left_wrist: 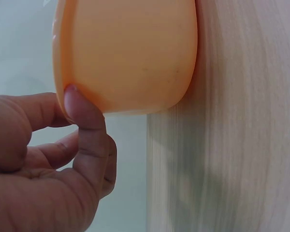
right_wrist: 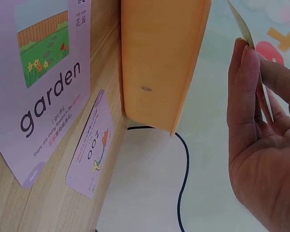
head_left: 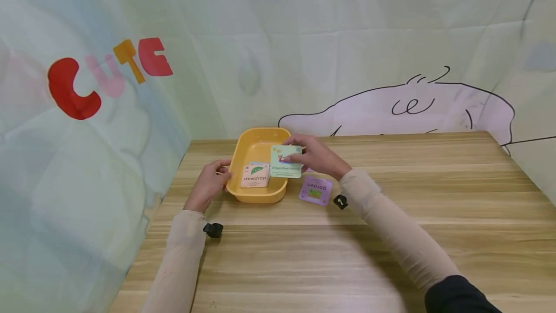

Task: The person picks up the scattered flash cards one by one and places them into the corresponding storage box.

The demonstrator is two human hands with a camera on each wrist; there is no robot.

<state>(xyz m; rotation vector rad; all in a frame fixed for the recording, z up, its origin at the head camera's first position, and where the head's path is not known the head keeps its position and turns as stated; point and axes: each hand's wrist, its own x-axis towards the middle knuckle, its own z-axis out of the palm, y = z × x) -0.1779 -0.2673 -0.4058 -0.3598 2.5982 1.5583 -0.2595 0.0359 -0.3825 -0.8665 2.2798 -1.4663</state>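
At centre frame, the right hand [head_left: 320, 156] pinches a green card [head_left: 284, 168] over the right rim of the yellow tray [head_left: 259, 198], lengthwise up-frame; left hand [head_left: 207, 183] pinches its left rim!

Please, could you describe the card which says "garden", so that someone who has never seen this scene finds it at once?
On the wood-grain table, find the yellow, rounded rectangular plastic tray. In the head view, the light purple square card lies just right of its near end. Its large word is "garden", whereas the neighbouring light purple card says "zoo".
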